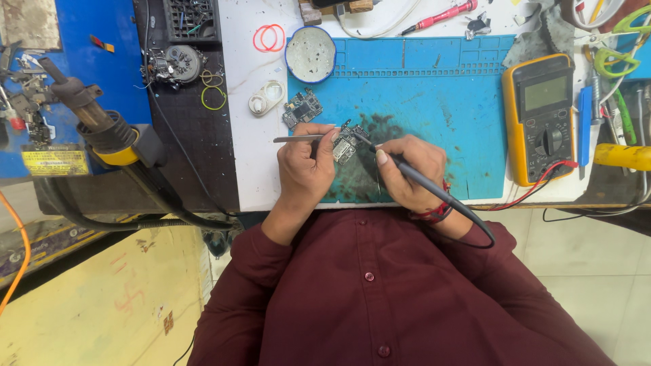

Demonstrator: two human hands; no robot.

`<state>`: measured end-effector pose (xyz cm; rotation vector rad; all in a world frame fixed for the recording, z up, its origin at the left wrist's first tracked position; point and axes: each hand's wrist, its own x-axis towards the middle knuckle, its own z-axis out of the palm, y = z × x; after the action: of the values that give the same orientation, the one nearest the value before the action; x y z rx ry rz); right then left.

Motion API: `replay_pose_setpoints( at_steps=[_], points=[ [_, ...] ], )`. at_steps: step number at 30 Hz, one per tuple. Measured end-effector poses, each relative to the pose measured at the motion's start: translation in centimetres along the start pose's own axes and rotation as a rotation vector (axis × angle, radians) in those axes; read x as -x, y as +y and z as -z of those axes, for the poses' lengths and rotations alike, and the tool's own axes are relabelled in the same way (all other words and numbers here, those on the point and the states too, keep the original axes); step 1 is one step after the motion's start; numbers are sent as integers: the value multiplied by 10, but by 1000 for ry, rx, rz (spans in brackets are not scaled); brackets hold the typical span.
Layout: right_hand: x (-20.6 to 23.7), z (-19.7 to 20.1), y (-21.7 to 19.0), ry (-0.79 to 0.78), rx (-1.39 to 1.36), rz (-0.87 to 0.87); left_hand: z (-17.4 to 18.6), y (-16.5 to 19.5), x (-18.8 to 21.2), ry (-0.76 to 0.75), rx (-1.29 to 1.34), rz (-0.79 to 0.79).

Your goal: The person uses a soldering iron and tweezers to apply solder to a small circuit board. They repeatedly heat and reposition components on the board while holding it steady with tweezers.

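I see the left hand (305, 163) closed around tweezers (298, 139), pinning the small circuit board (344, 144) on the blue mat (434, 95). The right hand (407, 169) grips a black probe (413, 175) pen-style, tip on that board for fine control; a second board (302, 108) lies just beyond it.

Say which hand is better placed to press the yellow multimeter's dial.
Right. The right hand lies nearer the yellow multimeter at the mat's right side, though it grips a black probe; the left hand holds metal tweezers.

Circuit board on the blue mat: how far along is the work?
Done: the small circuit board lies bare on the blue mat, and a second board is set aside.
In hand: the left hand holds tweezers at the board; the right hand puts a black probe tip to it.
Left: cannot tell; the multimeter screen is unreadable and nothing looks reassembled.
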<state>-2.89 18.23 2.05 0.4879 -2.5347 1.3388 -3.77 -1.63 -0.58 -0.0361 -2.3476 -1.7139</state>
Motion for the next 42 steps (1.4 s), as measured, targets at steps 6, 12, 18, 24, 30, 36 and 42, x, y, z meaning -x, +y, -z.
replay_pose_setpoints(
  at_steps=[6,12,18,24,30,36,42],
  points=[
    [3,0,3,41,-81,-60,0,-1,0,-6,2,28],
    [2,2,7,0,-66,4,0,0,0,-2,10,2],
    [1,2,6,-28,-60,-14,1,0,-1,-10,8,34],
    [1,1,6,-25,-65,-13,0,0,0,-11,9,25],
    [1,1,4,-29,-45,-41,0,-1,0,-11,15,34],
    [0,1,4,-32,-39,-30,0,-3,0,-7,20,8],
    [2,1,6,-6,-39,-9,0,-2,0,0,0,-7]
  ],
)
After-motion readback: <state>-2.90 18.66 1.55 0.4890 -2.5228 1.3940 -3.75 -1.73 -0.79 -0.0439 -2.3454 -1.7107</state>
